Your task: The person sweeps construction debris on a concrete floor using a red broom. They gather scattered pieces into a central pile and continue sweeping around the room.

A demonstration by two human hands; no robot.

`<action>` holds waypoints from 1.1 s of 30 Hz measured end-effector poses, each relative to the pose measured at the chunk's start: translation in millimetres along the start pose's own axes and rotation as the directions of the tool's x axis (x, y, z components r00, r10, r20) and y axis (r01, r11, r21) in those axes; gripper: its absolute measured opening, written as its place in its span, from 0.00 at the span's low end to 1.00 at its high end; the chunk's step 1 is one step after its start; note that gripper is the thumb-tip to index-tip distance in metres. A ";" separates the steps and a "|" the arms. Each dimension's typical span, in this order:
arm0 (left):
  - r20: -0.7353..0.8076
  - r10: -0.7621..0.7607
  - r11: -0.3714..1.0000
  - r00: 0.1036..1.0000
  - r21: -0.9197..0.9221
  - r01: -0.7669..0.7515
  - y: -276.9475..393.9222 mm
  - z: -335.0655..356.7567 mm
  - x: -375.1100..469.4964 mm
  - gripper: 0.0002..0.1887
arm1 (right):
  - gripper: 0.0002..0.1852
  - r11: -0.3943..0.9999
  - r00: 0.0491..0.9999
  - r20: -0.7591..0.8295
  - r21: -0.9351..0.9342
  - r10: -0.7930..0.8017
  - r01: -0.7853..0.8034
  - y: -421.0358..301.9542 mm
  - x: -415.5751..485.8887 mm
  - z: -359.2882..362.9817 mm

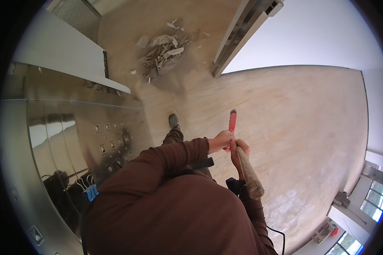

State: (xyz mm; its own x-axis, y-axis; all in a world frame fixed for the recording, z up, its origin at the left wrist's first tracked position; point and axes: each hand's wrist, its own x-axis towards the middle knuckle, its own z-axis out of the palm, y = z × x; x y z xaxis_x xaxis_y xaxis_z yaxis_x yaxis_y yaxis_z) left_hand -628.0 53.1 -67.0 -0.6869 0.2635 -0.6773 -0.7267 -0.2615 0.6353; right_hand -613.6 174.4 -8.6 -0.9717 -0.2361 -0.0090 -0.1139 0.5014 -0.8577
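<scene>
My left hand [222,140] and my right hand [243,147] are closed close together around the wooden shaft [247,167] of a long-handled tool, probably a broom. The shaft's blunt butt end points back towards my body. Beyond my left hand, a narrow red head [232,122] with a dark tip extends out over the floor [293,114]. Foreshortening hides the head's full shape and much of the shaft, and whether it touches the floor is unclear.
A rubble pile [164,52] with pale scraps lies ahead on the floor, by an opening with a metal frame [234,38]. On my left stands a shiny studded metal panel [115,127]. My shoe [174,121] is near its base. White walls [312,35] bound the right side.
</scene>
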 end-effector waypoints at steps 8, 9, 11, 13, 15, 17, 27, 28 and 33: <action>0.377 0.703 0.502 0.603 0.339 -0.796 106.6 -69.7 -114.5 0.20 | 0.14 0.995 0.990 0.107 -0.046 0.096 -0.092 59.4 18.3 60.9; 0.379 0.643 0.618 0.665 0.255 -0.743 113.9 -71.9 -119.4 0.16 | 0.13 0.996 0.987 0.151 0.063 0.049 -0.059 65.5 24.8 76.8; 0.299 0.610 0.722 0.734 0.172 -0.670 125.3 -81.8 -119.0 0.09 | 0.12 0.993 0.964 0.258 -0.081 -0.059 0.083 75.8 38.1 105.9; 0.111 0.641 0.742 0.760 0.166 -0.650 134.3 -105.3 -113.1 0.03 | 0.14 0.988 0.967 0.221 -0.059 -0.124 0.141 78.9 56.1 154.3; 0.008 0.695 0.709 0.719 0.154 -0.688 142.7 -130.4 -111.2 0.05 | 0.15 0.979 0.956 0.295 -0.200 0.010 0.051 73.6 72.9 188.7; -0.067 0.610 0.774 0.790 0.265 -0.575 158.9 -171.2 -124.5 0.04 | 0.16 0.997 0.970 0.239 -0.055 -0.036 0.051 56.8 93.0 227.1; 0.017 0.831 0.453 0.556 0.560 -0.694 279.6 -264.3 -152.4 0.13 | 0.13 0.911 0.928 0.162 0.307 -0.334 0.275 -73.9 267.0 370.4; 0.070 0.852 0.386 0.518 0.585 -0.713 285.9 -262.4 -151.9 0.14 | 0.13 0.886 0.901 0.191 0.343 -0.391 0.312 -82.5 277.4 367.6; 0.161 0.930 0.227 0.331 0.459 -0.859 308.9 -256.5 -160.0 0.18 | 0.11 0.873 0.856 0.225 0.280 -0.465 0.400 -113.3 312.4 334.2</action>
State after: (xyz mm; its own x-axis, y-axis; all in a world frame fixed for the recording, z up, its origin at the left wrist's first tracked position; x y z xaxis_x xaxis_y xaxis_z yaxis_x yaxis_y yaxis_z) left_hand -740.1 -308.0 142.4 -0.9047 -0.0060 0.4260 0.4211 0.1401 0.8961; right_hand -835.0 -234.3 -86.1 -0.7327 -0.6222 0.2755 -0.4306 0.1104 -0.8958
